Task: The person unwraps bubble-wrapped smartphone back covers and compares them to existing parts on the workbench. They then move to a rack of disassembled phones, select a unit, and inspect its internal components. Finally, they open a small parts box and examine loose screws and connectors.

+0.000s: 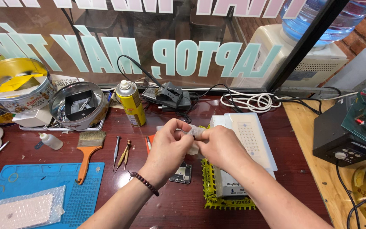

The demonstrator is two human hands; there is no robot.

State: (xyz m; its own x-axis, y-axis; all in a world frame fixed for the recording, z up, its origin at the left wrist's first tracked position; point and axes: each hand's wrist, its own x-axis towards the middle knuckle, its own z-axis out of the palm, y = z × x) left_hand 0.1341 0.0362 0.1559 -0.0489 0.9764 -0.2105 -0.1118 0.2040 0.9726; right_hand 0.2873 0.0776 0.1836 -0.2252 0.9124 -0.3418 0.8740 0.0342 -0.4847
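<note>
Head view: the left hand (168,146) and right hand (221,146) meet above the dark red counter (301,178), both in a tight grip on a small clear plastic wrap (196,132) held over a white box (250,140). A paintbrush (87,150) lies well to the left.

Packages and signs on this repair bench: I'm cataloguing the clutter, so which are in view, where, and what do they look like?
Window sign: large pale teal letters on the glass behind the bench.
White box: flat, rectangular, right of the hands.
Yellow tape: black-printed, around the box's near end.
Spray can: yellow, upright, left of centre.
Round tin: pictured side, far left.
Bubble-wrap packet: on the blue mat.
</note>
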